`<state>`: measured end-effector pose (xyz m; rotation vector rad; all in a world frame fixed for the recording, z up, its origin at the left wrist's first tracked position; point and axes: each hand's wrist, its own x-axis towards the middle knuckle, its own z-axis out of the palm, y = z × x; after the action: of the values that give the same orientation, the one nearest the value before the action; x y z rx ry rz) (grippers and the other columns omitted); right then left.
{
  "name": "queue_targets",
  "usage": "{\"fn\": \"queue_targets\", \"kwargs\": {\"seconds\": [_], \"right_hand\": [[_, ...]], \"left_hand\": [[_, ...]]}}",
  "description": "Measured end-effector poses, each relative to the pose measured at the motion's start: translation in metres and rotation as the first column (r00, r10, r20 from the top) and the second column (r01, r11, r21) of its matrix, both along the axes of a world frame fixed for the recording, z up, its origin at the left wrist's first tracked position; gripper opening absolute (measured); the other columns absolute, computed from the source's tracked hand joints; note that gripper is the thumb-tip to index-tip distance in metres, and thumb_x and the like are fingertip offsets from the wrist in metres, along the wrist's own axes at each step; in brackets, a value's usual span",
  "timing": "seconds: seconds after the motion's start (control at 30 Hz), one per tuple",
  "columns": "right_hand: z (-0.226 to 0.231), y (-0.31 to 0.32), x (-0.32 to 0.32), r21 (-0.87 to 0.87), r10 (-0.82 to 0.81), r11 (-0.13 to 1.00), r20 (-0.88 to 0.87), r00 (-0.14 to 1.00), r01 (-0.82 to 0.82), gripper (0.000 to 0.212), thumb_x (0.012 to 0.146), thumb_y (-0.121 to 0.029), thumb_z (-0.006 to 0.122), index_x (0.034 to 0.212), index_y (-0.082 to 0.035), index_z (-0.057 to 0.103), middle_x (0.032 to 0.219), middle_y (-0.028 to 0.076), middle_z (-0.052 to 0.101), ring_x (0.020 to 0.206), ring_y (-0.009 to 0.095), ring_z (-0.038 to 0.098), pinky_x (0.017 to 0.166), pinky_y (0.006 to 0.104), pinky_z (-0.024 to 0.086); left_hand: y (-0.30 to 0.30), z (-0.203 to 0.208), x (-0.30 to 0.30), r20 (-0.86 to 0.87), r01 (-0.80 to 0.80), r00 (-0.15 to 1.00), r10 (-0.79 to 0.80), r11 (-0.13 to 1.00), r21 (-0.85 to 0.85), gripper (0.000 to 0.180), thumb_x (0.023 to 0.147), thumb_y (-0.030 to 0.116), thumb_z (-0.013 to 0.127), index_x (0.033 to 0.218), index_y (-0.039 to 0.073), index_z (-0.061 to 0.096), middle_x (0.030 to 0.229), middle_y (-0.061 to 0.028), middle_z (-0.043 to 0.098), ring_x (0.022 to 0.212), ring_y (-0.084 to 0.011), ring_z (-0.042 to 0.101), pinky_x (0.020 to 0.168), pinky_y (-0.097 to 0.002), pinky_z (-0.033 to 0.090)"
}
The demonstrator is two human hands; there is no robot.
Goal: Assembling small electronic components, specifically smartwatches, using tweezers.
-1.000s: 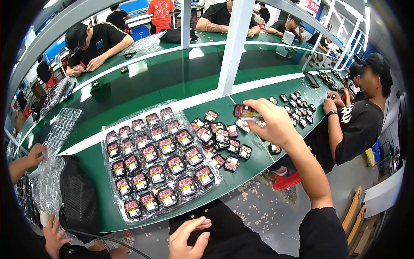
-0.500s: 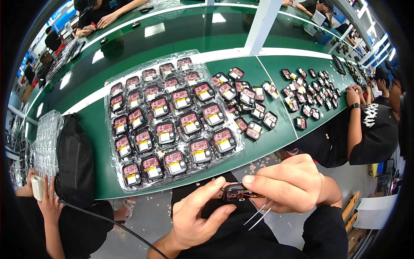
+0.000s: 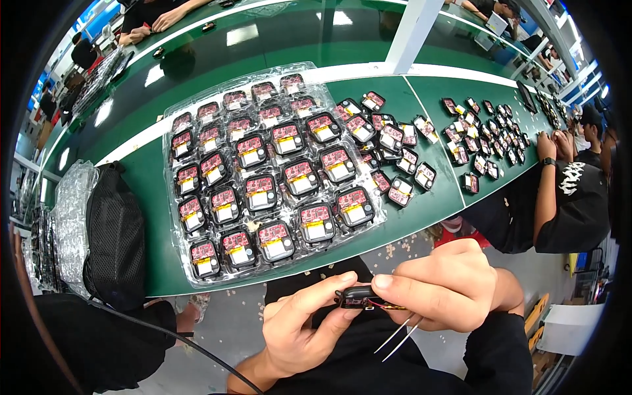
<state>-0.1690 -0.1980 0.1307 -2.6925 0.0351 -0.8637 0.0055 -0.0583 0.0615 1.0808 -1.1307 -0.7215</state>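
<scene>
With both hands raised in front of the bench edge, head view: held black watch-style electronics housing (image 3: 359, 296) sits low, between 5 and 6 o'clock of the frame, tilted nearly edge-on, thin reddish wire at its right end. Clock positions below are from that housing.

Left hand (image 3: 299, 329), 8 o'clock: thumb and forefinger pinch its near end. Right hand (image 3: 447, 289), 3 o'clock: thumb on top, fingers curled under the other end; same hand grips metal tweezers (image 3: 399, 337), bare tips apart, pointing toward 7. Finger contact under the housing hidden.

Clear blister tray (image 3: 172, 220) at 11 o'clock on green workbench (image 3: 158, 270), loaded with rows of open housings (image 3: 260, 192): red board, white block, yellow strip. Loose pile of the same (image 3: 401, 191) just past 12, touching or near tray's right side, can't tell. Second cluster (image 3: 471, 141) at 1.

Black mesh bag (image 3: 115, 230) between 9 and 10, clear plastic sheets (image 3: 71, 214) beside it. Black cable (image 3: 197, 350) between 8 and 9. Co-worker in black (image 3: 576, 207) at 2.
</scene>
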Motion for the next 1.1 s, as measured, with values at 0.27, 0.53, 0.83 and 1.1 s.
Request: {"fn": "queue_targets", "kwargs": {"seconds": [0.27, 0.53, 0.83, 1.1], "right_hand": [[0.031, -0.013, 0.016, -0.018, -0.1, 0.995, 0.128, 0.987, 0.103, 0.045, 0.075, -0.009, 0.082, 0.116, 0.005, 0.07, 0.09, 0.012, 0.072, 0.068, 0.019, 0.071, 0.055, 0.0271, 0.057], [0.194, -0.116, 0.152, 0.004, -0.292, 0.928, 0.632, 0.718, 0.374, 0.045, 0.078, -0.006, 0.077, 0.122, 0.0, 0.068, 0.099, 0.011, 0.07, 0.063, 0.012, 0.054, 0.056, 0.0252, 0.045], [0.361, -0.268, 0.264, -0.265, -0.724, 0.584, 0.257, 0.64, 0.767, 0.055, 0.08, -0.053, 0.076, 0.094, 0.0, 0.077, 0.098, 0.025, 0.074, 0.096, 0.036, 0.073, 0.087, 0.0428, 0.057], [0.236, -0.136, 0.141, -0.315, -0.471, 0.839, -0.017, 0.882, 0.443, 0.03, 0.091, -0.026, 0.07, 0.084, 0.004, 0.069, 0.073, 0.021, 0.069, 0.076, 0.034, 0.072, 0.074, 0.0442, 0.056]], "left_hand": [[0.017, 0.004, 0.002, -0.3, 0.108, 0.952, -0.056, 0.982, 0.157, 0.038, 0.098, -0.001, 0.064, 0.135, -0.006, 0.056, 0.114, -0.0173, 0.073, 0.104, -0.0233, 0.071, 0.092, -0.0332, 0.056], [0.047, 0.016, -0.008, -0.291, 0.126, 0.955, -0.06, 0.969, 0.212, 0.03, 0.101, 0.003, 0.062, 0.129, -0.005, 0.061, 0.108, -0.013, 0.076, 0.099, -0.0177, 0.072, 0.086, -0.0285, 0.057], [0.048, 0.004, -0.011, -0.322, 0.192, 0.942, -0.09, 0.934, 0.302, 0.028, 0.101, 0.005, 0.062, 0.128, -0.004, 0.062, 0.106, -0.0105, 0.076, 0.096, -0.0152, 0.071, 0.084, -0.0269, 0.056], [0.056, -0.014, 0.005, -0.265, 0.152, 0.963, -0.056, 0.922, 0.356, 0.023, 0.1, 0.001, 0.062, 0.122, -0.006, 0.064, 0.101, -0.0114, 0.075, 0.095, -0.0169, 0.07, 0.087, -0.0281, 0.055]]}}
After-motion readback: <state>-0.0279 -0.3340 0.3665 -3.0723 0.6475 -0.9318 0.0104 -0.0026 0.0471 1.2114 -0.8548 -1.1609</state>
